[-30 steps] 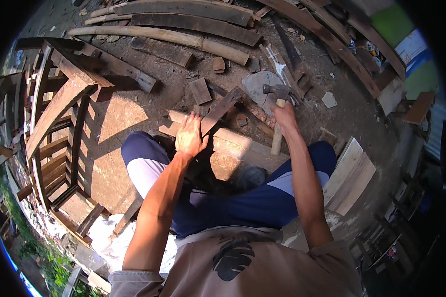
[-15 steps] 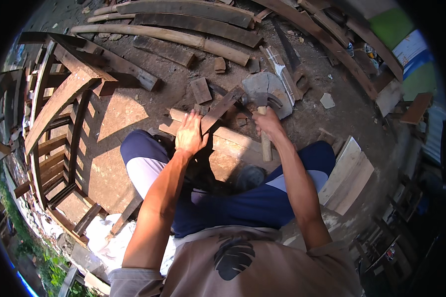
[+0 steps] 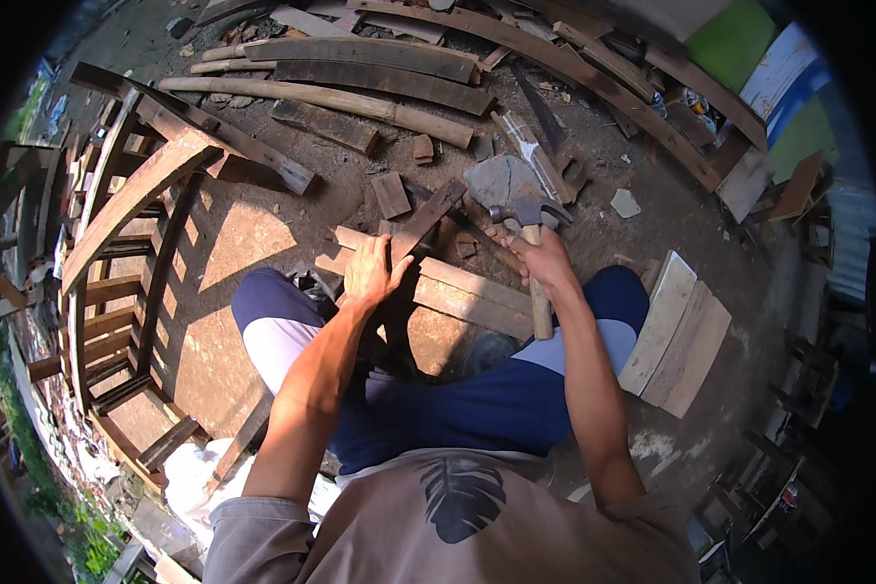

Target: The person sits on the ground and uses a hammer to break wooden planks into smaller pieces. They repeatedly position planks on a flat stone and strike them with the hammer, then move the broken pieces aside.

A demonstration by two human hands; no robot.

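Observation:
My left hand (image 3: 368, 274) grips the near end of a short dark piece of wood (image 3: 428, 220), its thumb on one side and its fingers on the other. This piece slants up and away across pale wooden planks (image 3: 467, 295) lying in front of my knees. Closed around the wooden handle of a claw hammer (image 3: 540, 316), my right hand (image 3: 543, 261) is to the right of the dark piece. The hammer's metal head is apart from the wood, above a flat grey stone (image 3: 504, 181). A thin dark bar (image 3: 477, 234) lies between my hands, partly hidden by the right one.
At the left stands a slatted wooden frame (image 3: 146, 263). Long boards and a bamboo pole (image 3: 331, 105) lie at the far side, near a small wood block (image 3: 390, 195). Pale boards (image 3: 676, 341) rest by my right knee. A handsaw-like dark blade (image 3: 540, 109) lies beyond the stone.
My right hand has brought the hammer slightly nearer and to the right, and its head has turned more into view. The left hand stays on the dark wood. The whole view has shifted a little.

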